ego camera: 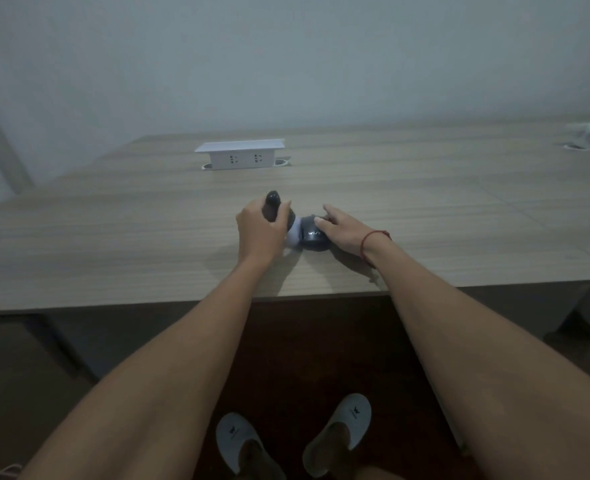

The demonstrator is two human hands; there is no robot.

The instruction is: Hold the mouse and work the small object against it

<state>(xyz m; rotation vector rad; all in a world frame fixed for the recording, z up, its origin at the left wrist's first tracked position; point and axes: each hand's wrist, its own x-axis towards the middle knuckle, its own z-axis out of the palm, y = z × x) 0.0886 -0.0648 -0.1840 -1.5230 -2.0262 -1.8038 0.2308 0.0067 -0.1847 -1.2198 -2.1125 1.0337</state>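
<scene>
Wood-grain table [148, 237] stands against a plain grey wall, and both arms reach over its near edge. The left hand [260, 230] has its fingers curled around a dark rounded object [272, 202], lifting its top end up, probably to keep it steady. The right hand [344, 230] lies with relaxed fingers on a second dark rounded piece with white letters [312, 237], pressing it down on the table. Between the two pieces I see something pale [293, 233]; what it is, I cannot tell. Further back one white socket box [240, 154] rises from the table, showing two outlets. Below, two white slippers [350, 420] are on the floor.
</scene>
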